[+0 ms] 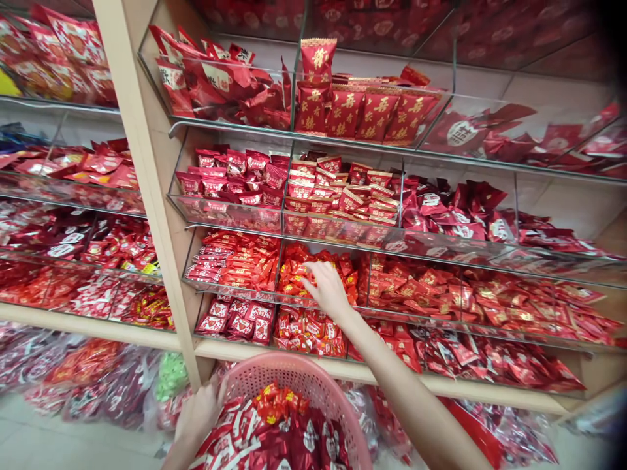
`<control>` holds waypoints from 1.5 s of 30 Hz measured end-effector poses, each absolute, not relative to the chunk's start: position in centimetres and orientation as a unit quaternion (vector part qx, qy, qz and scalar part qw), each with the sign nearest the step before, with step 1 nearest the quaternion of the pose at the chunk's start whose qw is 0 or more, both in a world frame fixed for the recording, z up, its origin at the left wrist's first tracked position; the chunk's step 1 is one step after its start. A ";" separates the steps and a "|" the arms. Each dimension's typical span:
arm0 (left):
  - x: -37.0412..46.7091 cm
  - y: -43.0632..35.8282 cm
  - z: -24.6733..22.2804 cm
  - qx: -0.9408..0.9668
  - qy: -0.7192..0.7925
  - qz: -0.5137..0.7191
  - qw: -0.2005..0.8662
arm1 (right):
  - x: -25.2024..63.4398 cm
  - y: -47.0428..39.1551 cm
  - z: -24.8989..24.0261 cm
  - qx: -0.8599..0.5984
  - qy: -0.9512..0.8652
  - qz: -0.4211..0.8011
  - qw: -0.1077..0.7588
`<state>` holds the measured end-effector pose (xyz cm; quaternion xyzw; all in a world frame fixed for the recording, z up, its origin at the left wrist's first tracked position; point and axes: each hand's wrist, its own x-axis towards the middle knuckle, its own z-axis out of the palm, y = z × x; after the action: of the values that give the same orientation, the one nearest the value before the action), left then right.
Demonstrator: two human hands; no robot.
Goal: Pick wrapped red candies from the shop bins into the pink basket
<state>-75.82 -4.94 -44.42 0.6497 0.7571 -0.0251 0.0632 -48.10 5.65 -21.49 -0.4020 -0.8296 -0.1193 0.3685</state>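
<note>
My left hand [198, 412] is closed round the left rim of a pink perforated plastic basket [345, 398]. Inside the basket lie dark red and white packets [289, 438], with a small heap of orange-red wrapped candies [278, 403] at the far side. My right hand [327, 288] reaches out over a clear-walled shelf bin of small orange-red candies [292, 266]. Its thumb and fingers are apart, and nothing shows between them. The palm hides part of that bin, and the fingertips are just above or touching the candies; I cannot tell which.
Tiered shelves with clear dividers hold red packets, including upright gold-lettered packets [347, 111] higher up. A pale wooden post [142, 163] separates the left shelves. Beneath the bottom ledge [235, 352], plastic bags of packets [105, 378] lie on the tiled floor [29, 434].
</note>
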 end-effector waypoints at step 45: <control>-75.0 -5.2 -43.0 0.628 0.775 -0.005 0.068 | -49.3 2.4 -28.5 -0.256 -0.803 -0.207 0.496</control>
<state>-75.05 -5.15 -43.03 0.6284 0.7749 -0.0054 0.0681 -49.29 2.39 -28.47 -0.2558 -0.8034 -0.2072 0.4961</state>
